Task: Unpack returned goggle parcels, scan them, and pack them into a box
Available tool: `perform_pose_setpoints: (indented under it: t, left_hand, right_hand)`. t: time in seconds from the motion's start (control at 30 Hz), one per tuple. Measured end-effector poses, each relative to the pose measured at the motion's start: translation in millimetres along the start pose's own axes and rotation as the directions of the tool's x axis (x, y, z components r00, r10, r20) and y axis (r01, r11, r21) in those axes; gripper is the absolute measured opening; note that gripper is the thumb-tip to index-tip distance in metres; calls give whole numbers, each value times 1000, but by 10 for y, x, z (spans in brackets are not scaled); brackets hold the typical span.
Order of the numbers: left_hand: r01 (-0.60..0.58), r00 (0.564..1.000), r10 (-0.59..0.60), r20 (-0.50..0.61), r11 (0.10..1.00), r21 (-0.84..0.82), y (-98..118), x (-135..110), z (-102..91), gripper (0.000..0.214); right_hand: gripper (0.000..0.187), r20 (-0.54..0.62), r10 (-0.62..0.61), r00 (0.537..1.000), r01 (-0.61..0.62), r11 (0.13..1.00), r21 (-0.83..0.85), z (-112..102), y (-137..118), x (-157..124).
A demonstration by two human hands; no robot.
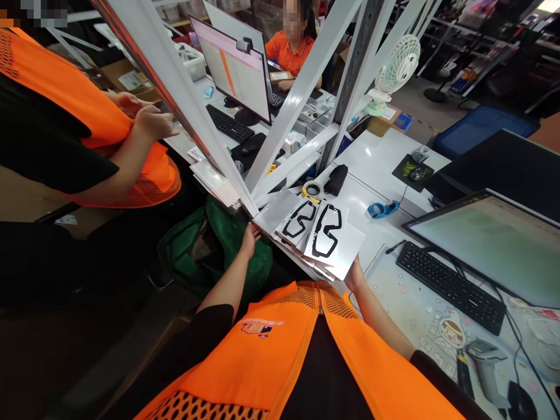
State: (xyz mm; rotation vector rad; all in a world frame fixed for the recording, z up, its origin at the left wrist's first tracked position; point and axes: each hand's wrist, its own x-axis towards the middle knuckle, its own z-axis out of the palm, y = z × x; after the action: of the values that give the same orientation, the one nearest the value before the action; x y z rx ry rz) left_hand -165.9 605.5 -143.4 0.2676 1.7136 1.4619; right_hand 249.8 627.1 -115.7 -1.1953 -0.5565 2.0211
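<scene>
Flat white packets (350, 240) with thick black looped outlines lie overlapping in a pile along the desk edge in front of me. At the pile's right end, my right hand (355, 275) is closed on the edge of the packets, its fingers partly hidden beneath them. My left hand (249, 240) is at the opposite end, by the foot of the white metal post. Its fingers are stretched out toward the pile's left edge, and I cannot tell whether they press on it. A roll of tape (312, 189) and a black cylindrical object (336, 179) lie just behind the packets.
To the right are a blue tape dispenser (383, 209), a keyboard (450, 286), a monitor (490, 245) and a barcode scanner (486, 364). A green bag (227, 239) hangs below left. One co-worker's hands (149, 119) are at the left; another person sits behind the far monitor (236, 64).
</scene>
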Motion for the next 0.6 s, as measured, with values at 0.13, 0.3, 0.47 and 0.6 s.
perform_pose_setpoints:
  t: [0.13,0.3,0.47,0.6]
  left_hand:
    - [-4,999,1,47,998,59,24,19,-43,51]
    - [21,989,-41,145,990,141,-65,-103,-108,57]
    - [94,948,-159,277,968,234,-198,-267,-271,61]
    - [128,923,-204,325,963,239,-88,-227,-133,70]
  right_hand:
    - [74,39,6,999,-6,1000,-20,-11,-58,-14]
    - [64,64,5,998,-1,999,-54,-78,-250,-45]
    - [61,48,91,995,-88,994,-70,-219,-607,-118]
    - [57,98,205,974,-196,976,-91,-189,-789,-181]
